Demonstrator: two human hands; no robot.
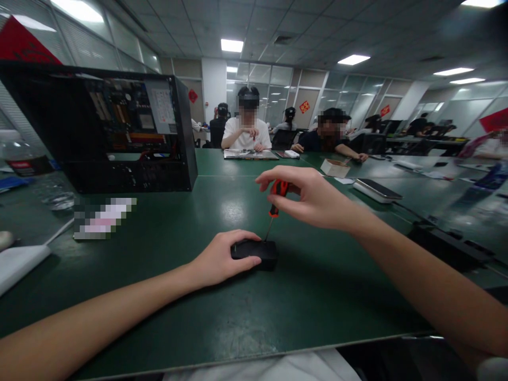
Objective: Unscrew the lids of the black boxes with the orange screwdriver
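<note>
The left hand (220,260) is lying on the green table (246,312), near the middle. Its fingers are curling together over the left end of a small black device (260,254) and pressing it flat against the tabletop. The device is sitting just right of that hand, with its long axis running left to right.

The right hand (313,200) is hovering above and to the right of the device, and is the farther of the two. Its thumb and fingertips are pinching closed around the red-and-black handle of a small screwdriver (274,203). The tool is standing nearly upright, with the handle leaning slightly right and the thin shaft pointing down and left. The tip is meeting the device at its far upper edge, close to the left hand's fingertips.

The left fingers are hiding part of the device, and its dark top is showing no screw or seam. Exactly what the tip is touching cannot be made out.

An open computer case (119,132) is standing far left, and a plastic bottle (32,166) is blurring at the left edge. A small cardboard box (335,168) is sitting far right, and other people are working at the far tables.
</note>
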